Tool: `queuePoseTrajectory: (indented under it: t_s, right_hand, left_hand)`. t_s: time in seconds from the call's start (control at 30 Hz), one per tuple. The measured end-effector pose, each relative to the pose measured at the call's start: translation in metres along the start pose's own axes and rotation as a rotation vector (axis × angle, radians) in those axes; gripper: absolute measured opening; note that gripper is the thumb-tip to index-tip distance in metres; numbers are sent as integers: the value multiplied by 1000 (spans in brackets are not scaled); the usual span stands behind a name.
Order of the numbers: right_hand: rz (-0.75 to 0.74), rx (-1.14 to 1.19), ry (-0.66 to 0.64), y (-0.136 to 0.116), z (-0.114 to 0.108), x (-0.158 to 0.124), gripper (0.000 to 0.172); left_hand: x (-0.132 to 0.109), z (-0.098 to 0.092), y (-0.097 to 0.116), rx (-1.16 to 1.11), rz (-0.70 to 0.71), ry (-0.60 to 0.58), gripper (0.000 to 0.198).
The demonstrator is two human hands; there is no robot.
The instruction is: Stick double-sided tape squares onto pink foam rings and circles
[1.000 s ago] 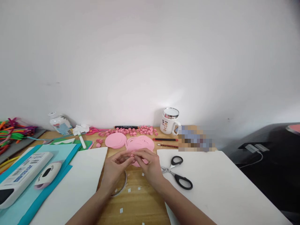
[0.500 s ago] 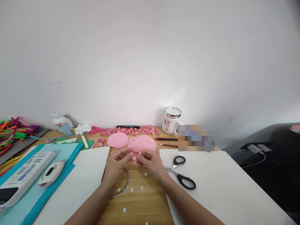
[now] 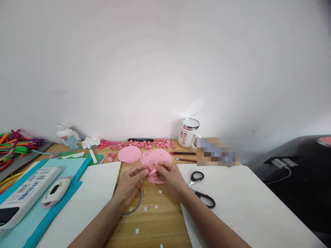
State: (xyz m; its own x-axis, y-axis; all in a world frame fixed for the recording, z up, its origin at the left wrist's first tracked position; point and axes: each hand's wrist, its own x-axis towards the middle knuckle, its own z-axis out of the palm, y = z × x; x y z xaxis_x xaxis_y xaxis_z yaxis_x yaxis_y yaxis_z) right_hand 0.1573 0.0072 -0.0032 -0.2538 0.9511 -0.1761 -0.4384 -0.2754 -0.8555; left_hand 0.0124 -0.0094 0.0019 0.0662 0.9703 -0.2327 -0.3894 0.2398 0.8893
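Note:
Between my two hands is a pink paper spiral [image 3: 152, 167], partly rolled up. My left hand [image 3: 131, 181] pinches the small coiled end at its fingertips. The loose, wider part is held by the thumb and fingers of my right hand [image 3: 169, 177]. Just beyond lie pink spiral-cut paper discs [image 3: 164, 156] and, to their left, a stack of plain pink paper circles [image 3: 129, 154]. Several rolled pink paper roses [image 3: 144, 144] are gathered along the wall. A roll of tape [image 3: 139, 203] lies below my left hand, partly covered by it.
Black-handled scissors [image 3: 204, 199] rest on white paper [image 3: 248, 210] at right. A mug [image 3: 188, 134] stands behind. At left are a glue gun box-like white case [image 3: 28, 196], a white handheld device [image 3: 56, 193], a bottle [image 3: 68, 136] and pipe cleaners [image 3: 19, 148]. White scraps [image 3: 145, 208] dot the wood.
My right hand has turned slightly, and more of the loose pink paper now shows between my hands. My left hand keeps its pinch on the coil.

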Motion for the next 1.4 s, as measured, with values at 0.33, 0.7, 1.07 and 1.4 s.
queuePoseTrajectory:
  t_s: [0.33, 0.7, 1.07, 1.4]
  right_hand:
    - [-8, 2, -124, 9, -1, -2, 42]
    - [20, -97, -110, 1, 4, -5, 33]
    - [-51, -112, -98, 0, -6, 1, 34]
    - [-111, -113, -97, 0, -2, -1, 41]
  left_hand:
    - [2, 2, -2, -119, -18, -33, 17]
    - [-1, 4, 3, -32, 21, -58, 15]
    - [-2, 1, 1, 103, 20, -30, 15]
    - [-7, 9, 7, 235, 90, 8, 16]
